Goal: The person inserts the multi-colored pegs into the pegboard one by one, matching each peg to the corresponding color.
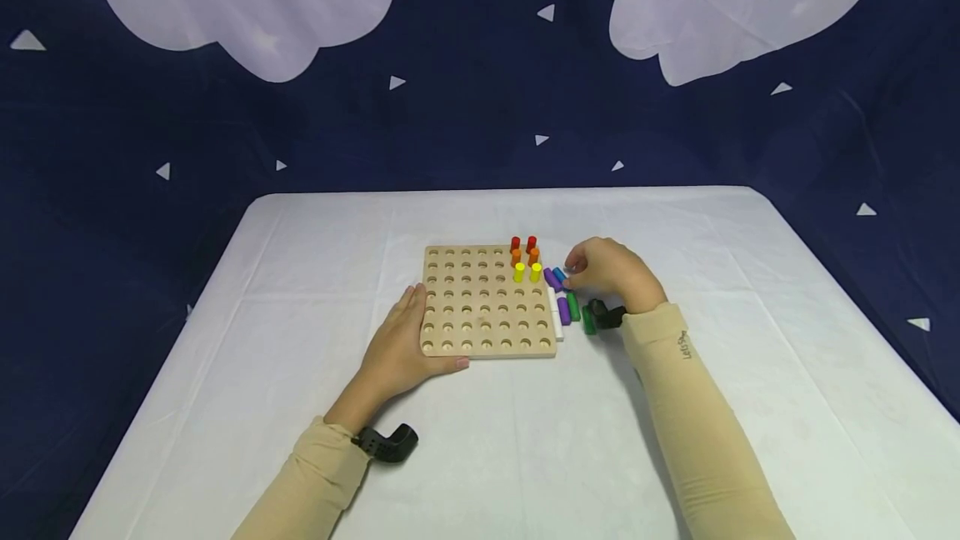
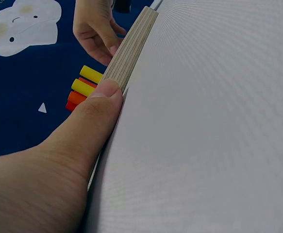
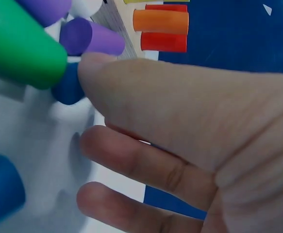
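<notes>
Here, left hand [image 1: 397,348]: flat, fingers straight, pressing the pegboard's [image 1: 487,302] left edge.
Right hand [image 1: 607,269]: fingertips pinching a blue peg [image 1: 558,275] by the pegboard's right edge.

Loose pegs [image 1: 564,300] crowd pegboard's [image 1: 487,300] right edge; table [image 1: 750,340] beyond open.

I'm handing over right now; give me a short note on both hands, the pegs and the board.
Left hand: flat, fingers straight, steadying the wooden pegboard at its near left edge.
Right hand: fingers curled at a blue peg among the loose pegs right of the board; grip unclear.
Done: six pegs upright in the far right corner: red, orange, yellow pairs.
Left: purple, blue, green and white pegs lie loose.
</notes>
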Demonstrator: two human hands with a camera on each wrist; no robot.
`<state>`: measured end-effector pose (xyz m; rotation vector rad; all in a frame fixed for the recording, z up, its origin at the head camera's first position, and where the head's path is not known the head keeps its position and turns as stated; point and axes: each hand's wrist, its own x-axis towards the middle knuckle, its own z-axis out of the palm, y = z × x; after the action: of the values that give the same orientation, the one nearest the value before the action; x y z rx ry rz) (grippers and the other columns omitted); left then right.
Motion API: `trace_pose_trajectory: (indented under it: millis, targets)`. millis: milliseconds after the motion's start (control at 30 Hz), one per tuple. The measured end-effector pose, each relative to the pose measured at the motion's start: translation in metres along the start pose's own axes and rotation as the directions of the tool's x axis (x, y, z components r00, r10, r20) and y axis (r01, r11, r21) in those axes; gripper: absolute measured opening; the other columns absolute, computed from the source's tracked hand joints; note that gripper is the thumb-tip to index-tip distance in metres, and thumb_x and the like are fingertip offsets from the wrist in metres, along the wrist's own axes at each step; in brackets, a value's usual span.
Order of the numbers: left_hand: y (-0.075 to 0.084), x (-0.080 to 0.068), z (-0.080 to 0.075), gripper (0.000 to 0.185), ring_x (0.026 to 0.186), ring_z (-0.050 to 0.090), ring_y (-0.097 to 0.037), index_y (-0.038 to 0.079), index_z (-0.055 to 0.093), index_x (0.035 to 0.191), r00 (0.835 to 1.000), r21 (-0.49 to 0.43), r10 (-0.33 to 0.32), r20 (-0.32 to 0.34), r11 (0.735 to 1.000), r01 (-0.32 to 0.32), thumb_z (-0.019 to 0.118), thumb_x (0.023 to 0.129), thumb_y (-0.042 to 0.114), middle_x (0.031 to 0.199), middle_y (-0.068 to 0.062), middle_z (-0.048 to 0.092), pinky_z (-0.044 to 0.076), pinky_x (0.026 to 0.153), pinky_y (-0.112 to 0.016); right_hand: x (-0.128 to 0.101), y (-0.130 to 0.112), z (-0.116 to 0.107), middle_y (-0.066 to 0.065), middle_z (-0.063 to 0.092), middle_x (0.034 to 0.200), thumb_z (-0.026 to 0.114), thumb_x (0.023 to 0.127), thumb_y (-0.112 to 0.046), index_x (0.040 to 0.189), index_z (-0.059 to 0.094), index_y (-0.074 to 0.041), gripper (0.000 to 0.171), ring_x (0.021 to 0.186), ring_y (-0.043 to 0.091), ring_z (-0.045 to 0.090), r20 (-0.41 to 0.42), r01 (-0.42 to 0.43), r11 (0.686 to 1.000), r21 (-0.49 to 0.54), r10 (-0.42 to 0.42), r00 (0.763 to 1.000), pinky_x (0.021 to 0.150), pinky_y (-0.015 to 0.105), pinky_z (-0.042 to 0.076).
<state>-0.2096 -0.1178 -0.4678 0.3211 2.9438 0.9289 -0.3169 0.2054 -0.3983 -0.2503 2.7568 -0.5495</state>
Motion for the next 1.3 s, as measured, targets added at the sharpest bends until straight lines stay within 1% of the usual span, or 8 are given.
trace_pose_trajectory:
  millis: [100, 300, 467, 567, 667, 833, 1067, 1300]
  targets:
    - [0.000, 0.000, 0.000, 0.140, 0.154, 0.014, -0.034, -0.001, 0.010, 0.158, 1.000, 0.001, -0.003, 0.002, 1.000, 0.003, 0.082, 0.061, 0.070, 0.166, -0.017, 0.012, 0.022, 0.124, -0.052, 0.001, -0.002, 0.001, 0.012, 0.071, 0.113, 0.076, 0.086, -0.026, 0.115, 0.070, -0.005, 0.036, 0.104, 0.029, 0.064, -0.005, -0.013, 1.000, -0.007, 0.013, 1.000, 0.093, 0.049, 0.052]
    - [0.000, 0.000, 0.000, 0.139, 0.154, 0.014, -0.034, -0.001, 0.010, 0.158, 1.000, 0.004, -0.001, 0.001, 1.000, 0.001, 0.082, 0.062, 0.070, 0.166, -0.018, 0.012, 0.021, 0.124, -0.051, 0.000, -0.002, 0.001, 0.013, 0.071, 0.112, 0.072, 0.087, -0.020, 0.115, 0.070, -0.004, 0.032, 0.102, 0.029, 0.065, -0.016, -0.025, 0.999, -0.033, 0.025, 1.000, 0.091, 0.051, 0.053]
    - [0.001, 0.000, 0.000, 0.139, 0.154, 0.014, -0.034, -0.001, 0.011, 0.158, 1.000, 0.001, 0.002, 0.002, 1.000, -0.002, 0.082, 0.062, 0.070, 0.166, -0.018, 0.012, 0.021, 0.124, -0.052, -0.002, 0.005, -0.001, 0.012, 0.071, 0.110, 0.070, 0.085, -0.018, 0.115, 0.070, -0.005, 0.032, 0.095, 0.029, 0.064, -0.054, -0.071, 0.994, -0.083, 0.067, 0.996, 0.083, 0.049, 0.053]
    - [0.000, 0.000, 0.001, 0.139, 0.154, 0.014, -0.034, -0.001, 0.011, 0.158, 1.000, 0.001, 0.001, 0.002, 1.000, -0.001, 0.082, 0.062, 0.070, 0.166, -0.018, 0.012, 0.021, 0.124, -0.052, -0.004, 0.008, -0.003, 0.013, 0.070, 0.109, 0.070, 0.084, -0.018, 0.118, 0.068, -0.005, 0.036, 0.092, 0.029, 0.063, -0.053, -0.093, 0.990, -0.101, 0.088, 0.995, 0.078, 0.045, 0.052]
    - [0.000, 0.001, 0.001, 0.140, 0.154, 0.014, -0.034, -0.001, 0.011, 0.158, 1.000, 0.002, 0.004, -0.001, 1.000, -0.004, 0.082, 0.061, 0.071, 0.166, -0.018, 0.013, 0.022, 0.124, -0.052, -0.005, 0.009, -0.004, 0.014, 0.068, 0.109, 0.069, 0.085, -0.018, 0.120, 0.067, -0.006, 0.037, 0.091, 0.029, 0.061, -0.041, -0.100, 0.989, -0.106, 0.096, 0.995, 0.077, 0.044, 0.051]
    - [-0.001, 0.001, 0.001, 0.140, 0.154, 0.014, -0.034, -0.001, 0.010, 0.158, 1.000, 0.010, 0.001, 0.002, 1.000, -0.001, 0.080, 0.061, 0.072, 0.166, -0.018, 0.011, 0.022, 0.124, -0.052, -0.004, 0.008, -0.002, 0.012, 0.066, 0.103, 0.065, 0.085, -0.018, 0.119, 0.065, -0.008, 0.035, 0.089, 0.028, 0.059, -0.036, -0.099, 0.988, -0.117, 0.096, 0.995, 0.074, 0.043, 0.049]
    - [0.000, 0.002, 0.001, 0.139, 0.154, 0.013, -0.035, -0.002, 0.010, 0.158, 1.000, 0.004, 0.005, 0.008, 1.000, -0.005, 0.080, 0.063, 0.070, 0.166, -0.019, 0.011, 0.021, 0.124, -0.052, -0.004, 0.014, 0.002, 0.013, 0.068, 0.101, 0.066, 0.086, -0.023, 0.118, 0.066, -0.008, 0.035, 0.084, 0.027, 0.060, -0.084, -0.071, 0.991, -0.110, 0.062, 0.995, 0.072, 0.041, 0.049]
    - [0.000, 0.003, -0.001, 0.138, 0.155, 0.012, -0.033, -0.002, 0.010, 0.158, 1.000, 0.009, 0.010, 0.016, 1.000, -0.010, 0.080, 0.064, 0.071, 0.166, -0.018, 0.011, 0.019, 0.125, -0.051, -0.007, 0.021, 0.004, 0.010, 0.067, 0.098, 0.067, 0.088, -0.027, 0.120, 0.063, -0.010, 0.035, 0.081, 0.024, 0.059, -0.071, -0.026, 0.997, -0.074, 0.021, 0.997, 0.071, 0.037, 0.048]
